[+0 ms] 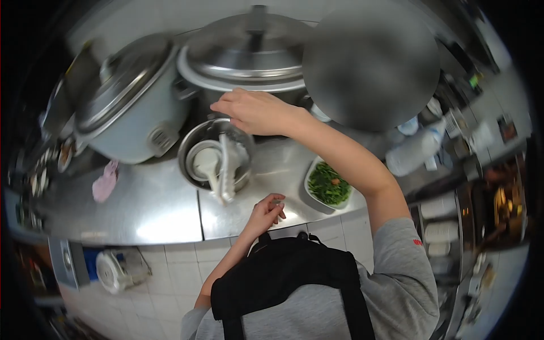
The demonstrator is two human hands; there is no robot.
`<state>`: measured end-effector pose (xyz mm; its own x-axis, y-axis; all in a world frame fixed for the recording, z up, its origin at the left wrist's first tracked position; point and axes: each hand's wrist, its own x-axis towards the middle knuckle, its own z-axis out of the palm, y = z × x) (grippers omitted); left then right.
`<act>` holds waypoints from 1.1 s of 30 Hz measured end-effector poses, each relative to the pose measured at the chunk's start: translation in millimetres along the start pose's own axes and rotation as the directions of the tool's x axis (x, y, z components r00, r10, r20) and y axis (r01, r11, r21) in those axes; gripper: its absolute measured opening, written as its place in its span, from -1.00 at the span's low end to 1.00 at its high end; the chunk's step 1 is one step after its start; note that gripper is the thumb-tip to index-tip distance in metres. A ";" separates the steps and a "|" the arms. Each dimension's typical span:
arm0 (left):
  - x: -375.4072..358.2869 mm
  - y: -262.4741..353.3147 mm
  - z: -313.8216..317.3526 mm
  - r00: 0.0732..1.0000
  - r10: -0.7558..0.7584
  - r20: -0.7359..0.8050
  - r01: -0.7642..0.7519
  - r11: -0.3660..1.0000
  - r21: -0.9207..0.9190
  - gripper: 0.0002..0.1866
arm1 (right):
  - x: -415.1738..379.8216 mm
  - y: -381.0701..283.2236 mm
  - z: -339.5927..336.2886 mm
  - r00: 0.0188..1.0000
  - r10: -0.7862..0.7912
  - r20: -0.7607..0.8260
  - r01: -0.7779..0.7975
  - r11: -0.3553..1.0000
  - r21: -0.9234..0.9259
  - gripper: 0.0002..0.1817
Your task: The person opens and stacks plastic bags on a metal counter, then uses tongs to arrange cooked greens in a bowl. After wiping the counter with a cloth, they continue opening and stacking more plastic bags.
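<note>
My right hand (pixel 249 110) reaches over the back rim of a round metal pot (pixel 184 164), its fingers bent together. Whatever lies under its fingertips is hidden. Inside the pot are a smaller round container with a white ladle or spoon (pixel 207 164) and a white, ridged long-handled utensil (pixel 228 167). Near the counter's front edge, my left hand (pixel 267 214) hovers with loosely curled fingers apart, nothing in it. To its right, a white bowl (pixel 309 180) holds chopped green vegetables (pixel 328 184) with a small orange piece on top.
Behind the pot stand a rice cooker (pixel 133 122) and a larger lidded cooker (pixel 249 54). A blurred grey round shape (pixel 371 62) covers the back right. A pink cloth (pixel 105 181) lies on the steel counter (pixel 158 209). A clear bottle (pixel 416 147) is at right.
</note>
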<state>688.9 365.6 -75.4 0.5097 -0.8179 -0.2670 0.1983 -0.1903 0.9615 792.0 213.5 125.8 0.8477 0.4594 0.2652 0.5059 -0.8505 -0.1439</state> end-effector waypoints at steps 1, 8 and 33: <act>11.3 3.3 9.1 1.000 -0.002 0.013 0.003 1.000 -0.017 -0.68 | -26.6 2.0 -16.6 1.000 0.020 -0.002 -0.020 0.998 0.057 -0.57; 78.6 5.4 63.9 0.998 -0.047 0.030 0.044 0.994 0.099 -0.47 | -270.9 3.0 -86.0 0.853 0.493 -0.169 -0.456 0.863 0.218 -0.62; 106.7 63.4 397.8 0.966 -0.201 0.159 0.216 0.973 -0.082 -0.43 | -809.6 -29.0 -72.1 0.021 0.950 -0.313 -0.884 0.163 0.438 -0.74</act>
<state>422.8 50.3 -16.9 0.3193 -0.8386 -0.4413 0.3717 -0.3176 0.8723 79.5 -152.2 -15.9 0.4479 -0.8783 0.1670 -0.5968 -0.4328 -0.6756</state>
